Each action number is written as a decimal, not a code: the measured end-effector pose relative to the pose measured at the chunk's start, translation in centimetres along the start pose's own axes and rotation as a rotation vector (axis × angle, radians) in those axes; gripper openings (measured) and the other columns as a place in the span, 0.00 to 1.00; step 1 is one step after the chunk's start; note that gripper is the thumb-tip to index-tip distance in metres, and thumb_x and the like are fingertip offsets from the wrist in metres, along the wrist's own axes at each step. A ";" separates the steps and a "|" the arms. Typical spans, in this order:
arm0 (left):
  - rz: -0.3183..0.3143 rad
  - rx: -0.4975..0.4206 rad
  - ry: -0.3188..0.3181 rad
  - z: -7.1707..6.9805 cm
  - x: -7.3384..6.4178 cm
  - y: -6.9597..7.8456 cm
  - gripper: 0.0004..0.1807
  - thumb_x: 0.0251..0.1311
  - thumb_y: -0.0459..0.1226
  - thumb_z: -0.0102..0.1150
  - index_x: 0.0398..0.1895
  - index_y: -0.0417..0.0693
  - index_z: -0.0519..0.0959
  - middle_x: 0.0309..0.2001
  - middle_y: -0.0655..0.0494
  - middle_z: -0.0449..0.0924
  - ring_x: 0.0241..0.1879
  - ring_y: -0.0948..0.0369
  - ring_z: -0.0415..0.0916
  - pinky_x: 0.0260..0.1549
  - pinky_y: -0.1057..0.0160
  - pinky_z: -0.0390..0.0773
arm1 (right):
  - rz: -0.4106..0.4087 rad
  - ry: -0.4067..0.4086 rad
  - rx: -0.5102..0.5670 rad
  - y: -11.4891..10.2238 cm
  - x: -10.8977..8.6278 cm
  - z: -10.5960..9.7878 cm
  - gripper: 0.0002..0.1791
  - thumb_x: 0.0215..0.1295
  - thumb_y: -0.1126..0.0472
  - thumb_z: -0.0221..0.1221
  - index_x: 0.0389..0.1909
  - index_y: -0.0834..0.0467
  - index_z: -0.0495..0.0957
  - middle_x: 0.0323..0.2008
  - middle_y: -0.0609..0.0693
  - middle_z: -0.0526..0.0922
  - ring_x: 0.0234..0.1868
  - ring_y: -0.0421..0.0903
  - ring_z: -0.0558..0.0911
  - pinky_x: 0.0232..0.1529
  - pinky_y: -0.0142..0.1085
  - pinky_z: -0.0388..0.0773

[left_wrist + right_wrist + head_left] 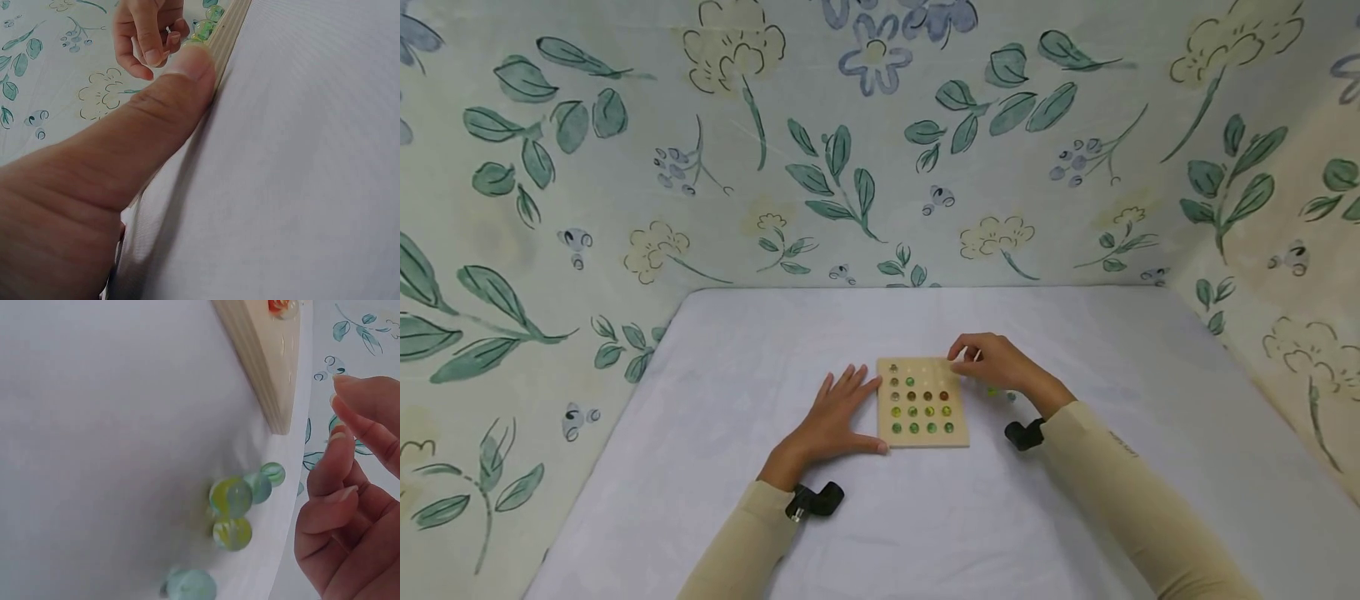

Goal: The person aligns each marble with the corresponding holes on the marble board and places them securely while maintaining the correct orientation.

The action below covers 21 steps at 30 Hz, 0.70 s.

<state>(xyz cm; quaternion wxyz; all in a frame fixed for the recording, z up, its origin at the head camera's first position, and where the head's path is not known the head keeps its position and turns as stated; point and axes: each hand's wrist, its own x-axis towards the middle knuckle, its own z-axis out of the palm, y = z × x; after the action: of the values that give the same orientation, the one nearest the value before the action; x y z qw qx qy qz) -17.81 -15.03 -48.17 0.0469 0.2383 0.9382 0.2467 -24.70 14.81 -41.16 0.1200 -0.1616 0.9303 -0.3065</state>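
Note:
A square wooden marble board (960, 433) lies flat, with clear, brown, yellow and green marbles (930, 412) seated in rows on it. My left hand (835, 421) lies fingers spread along its left side, the thumb (187, 69) pressed at the near left corner and the index fingertip at the left edge. Over the far right corner hovers my right hand (992, 360), its thumb and fingers bent toward each other. A greenish patch shows among its fingertips in the right wrist view; I cannot tell whether they hold a marble or cloth pattern shows behind.
Several loose green and yellow marbles (231, 497) sit in a small cluster on the white tabletop (760, 333), right of the board and below my right forearm. A floral cloth (850, 167) hangs behind the table and at both sides.

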 end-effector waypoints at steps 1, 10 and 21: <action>0.001 0.001 0.001 0.0 0.0 0.0 0.62 0.38 0.70 0.65 0.76 0.57 0.53 0.77 0.52 0.42 0.76 0.55 0.33 0.71 0.50 0.30 | 0.002 0.004 -0.006 0.2 0.0 -0.1 0.08 0.64 0.59 0.63 0.43 0.53 0.81 0.31 0.51 0.75 0.30 0.48 0.73 0.26 0.36 0.72; 0.003 0.005 0.006 0.2 0.0 -0.1 0.62 0.38 0.71 0.64 0.76 0.57 0.53 0.77 0.53 0.42 0.76 0.55 0.33 0.71 0.50 0.30 | 0.011 0.008 -0.009 1.6 -0.3 -0.7 0.08 0.63 0.59 0.64 0.42 0.54 0.80 0.30 0.51 0.75 0.30 0.48 0.72 0.28 0.36 0.70; -0.008 0.002 0.004 0.4 0.1 -0.1 0.62 0.37 0.71 0.65 0.76 0.59 0.53 0.77 0.54 0.42 0.76 0.57 0.32 0.71 0.52 0.28 | 0.036 0.001 0.010 3.5 -1.1 -0.8 0.09 0.62 0.58 0.64 0.42 0.54 0.80 0.30 0.51 0.74 0.30 0.48 0.71 0.28 0.36 0.70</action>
<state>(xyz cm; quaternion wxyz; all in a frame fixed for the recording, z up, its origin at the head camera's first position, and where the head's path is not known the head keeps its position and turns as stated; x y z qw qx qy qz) -17.87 -14.90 -48.60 0.0458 0.2342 0.9395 0.2458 -24.73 18.34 -42.50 0.1257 -0.1440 0.9317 -0.3089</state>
